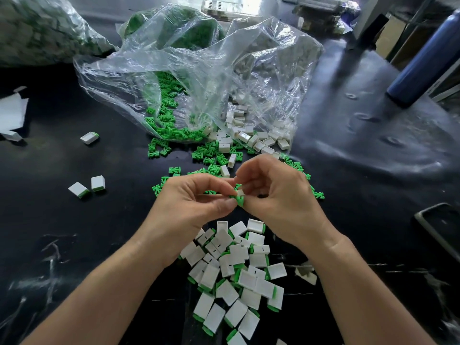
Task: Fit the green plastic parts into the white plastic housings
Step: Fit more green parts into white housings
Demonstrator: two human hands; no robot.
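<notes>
while the left hand [196, 202] pinches a green part [239, 201], the right hand [276, 195] pinches a white housing [240, 192] above the assembled pile [239, 277].

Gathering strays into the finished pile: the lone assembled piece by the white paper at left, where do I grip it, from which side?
Pinch the assembled piece across the long edges of its white housing, coming down from above. It lies flat, broad face up, nothing touching it, so both edges are free. Avoid the narrow green cap at its right end.
</notes>
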